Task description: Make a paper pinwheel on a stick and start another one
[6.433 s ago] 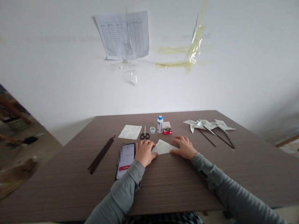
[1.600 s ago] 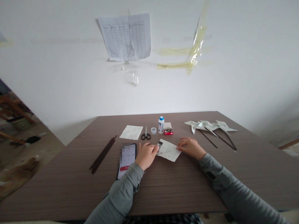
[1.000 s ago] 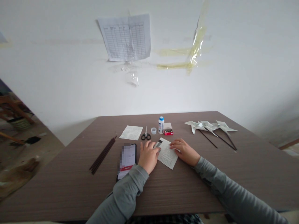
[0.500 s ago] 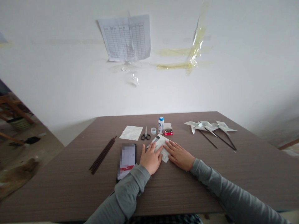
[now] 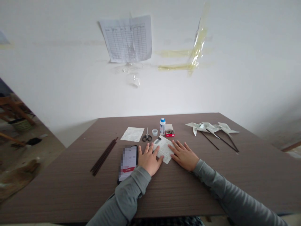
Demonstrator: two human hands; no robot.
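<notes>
A printed sheet of paper [image 5: 165, 151] lies flat on the brown table between my hands, its left and right corners partly covered by fingers. My left hand [image 5: 150, 160] is spread over the left side of the paper, fingers apart. On the right side rests my right hand [image 5: 184, 155], fingers also spread, the tips touching the paper's edge. Just beyond the sheet stand a white glue bottle [image 5: 162, 127] with a blue cap and a red box [image 5: 169, 131] of small metal pieces. Scissors [image 5: 147, 135] lie beside a small clear cup [image 5: 154, 132].
A phone [image 5: 128, 163] lies left of my left hand. Farther left are several dark sticks [image 5: 104, 157]. Another paper sheet [image 5: 132, 134] lies near the scissors. At the right, paper pinwheels [image 5: 204, 126] on dark sticks rest on the table [image 5: 246, 175]. A white wall stands behind.
My hands have moved slightly apart. The left has slid a little left and the right a little right, uncovering more of the paper between them.
</notes>
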